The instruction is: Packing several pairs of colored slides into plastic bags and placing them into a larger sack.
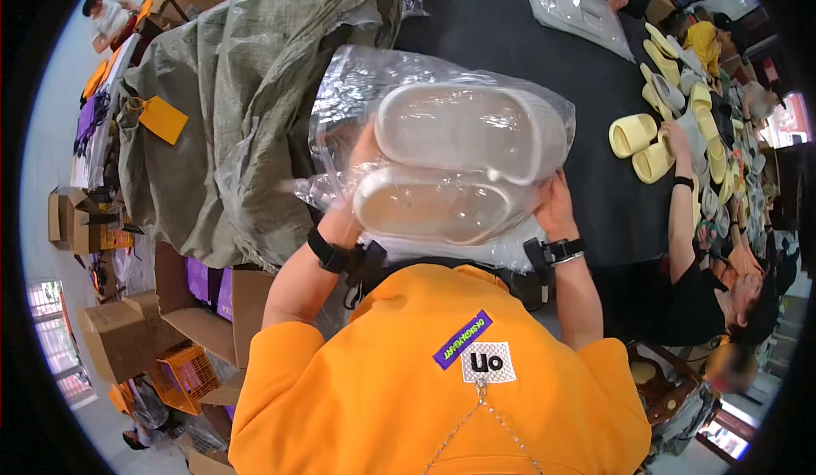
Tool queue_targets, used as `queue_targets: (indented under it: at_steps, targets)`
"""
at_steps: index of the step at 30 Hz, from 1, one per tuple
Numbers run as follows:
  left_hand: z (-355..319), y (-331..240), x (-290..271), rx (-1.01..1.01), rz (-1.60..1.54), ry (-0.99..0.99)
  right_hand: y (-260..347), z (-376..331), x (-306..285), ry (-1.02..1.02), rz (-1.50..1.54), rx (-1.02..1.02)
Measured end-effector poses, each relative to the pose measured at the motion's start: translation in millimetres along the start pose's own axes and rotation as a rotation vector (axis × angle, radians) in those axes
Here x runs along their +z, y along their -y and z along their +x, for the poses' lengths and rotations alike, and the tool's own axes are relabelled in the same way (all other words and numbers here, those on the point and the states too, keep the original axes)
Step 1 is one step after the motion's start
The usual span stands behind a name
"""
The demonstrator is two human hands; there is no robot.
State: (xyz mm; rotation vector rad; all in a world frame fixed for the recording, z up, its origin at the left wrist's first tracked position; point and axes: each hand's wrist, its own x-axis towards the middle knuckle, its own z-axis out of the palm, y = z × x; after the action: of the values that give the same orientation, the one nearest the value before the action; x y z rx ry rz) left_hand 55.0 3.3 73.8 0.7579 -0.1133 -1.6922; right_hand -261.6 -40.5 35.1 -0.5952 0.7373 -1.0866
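Note:
A pair of off-white slippers [463, 130] lies inside a clear plastic bag [344, 79] in front of my chest. The two slippers sit side by side, one farther from me than the other. My left hand [364, 153] grips the slippers' left ends, partly covered by the shiny film, its fingertips hidden. At the right ends, my right hand [555, 206] is closed on the bagged pair, with some fingers out of sight behind it. Under the near slipper, next to my body, lies more clear plastic wrapping [501, 255].
A dark table [608, 220] spreads beneath. Left of me a large grey-green woven sack [204, 75] is heaped, with an orange tag [161, 119]. Pale yellow slippers [633, 135] lie at right, near a co-worker's hand. Another person handles a clear bag [578, 16] at the far side. Cardboard boxes [127, 339] stand lower left.

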Motion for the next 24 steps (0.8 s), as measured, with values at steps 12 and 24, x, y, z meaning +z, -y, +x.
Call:
queue_targets:
  at_steps: [12, 24]
  targets:
    - [-7, -11, -94, 0.037, 0.806, -0.230, -24, -21, -70, -0.297, -0.644, 0.324]
    - [9, -16, -80, -0.103, 0.640, 0.000, -26, -14, -71, -0.318, -0.648, 0.285]
